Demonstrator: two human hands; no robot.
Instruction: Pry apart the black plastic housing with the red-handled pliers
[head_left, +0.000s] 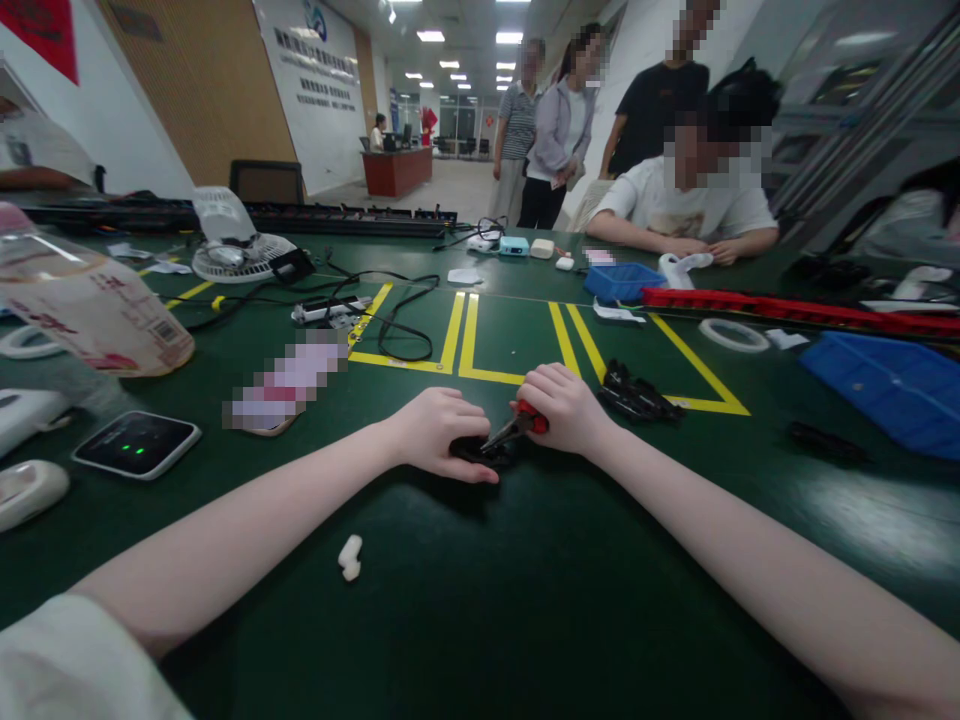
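My left hand is closed around a small black part, mostly covered by the fingers, so its exact kind cannot be made out. In my right hand is a pair of red-handled pliers, gripped by the handles. The metal jaws point left and meet the black part, though whether they are closed on it is too small to tell. A pile of similar-looking black parts lies just right of my right hand. Nearer to me, two small white pieces rest on the green table.
At left are a drink bottle, a phone, a square device with green lights and a white fan with black cables. Blue bins and a tape roll sit at right. Across the table a person works.
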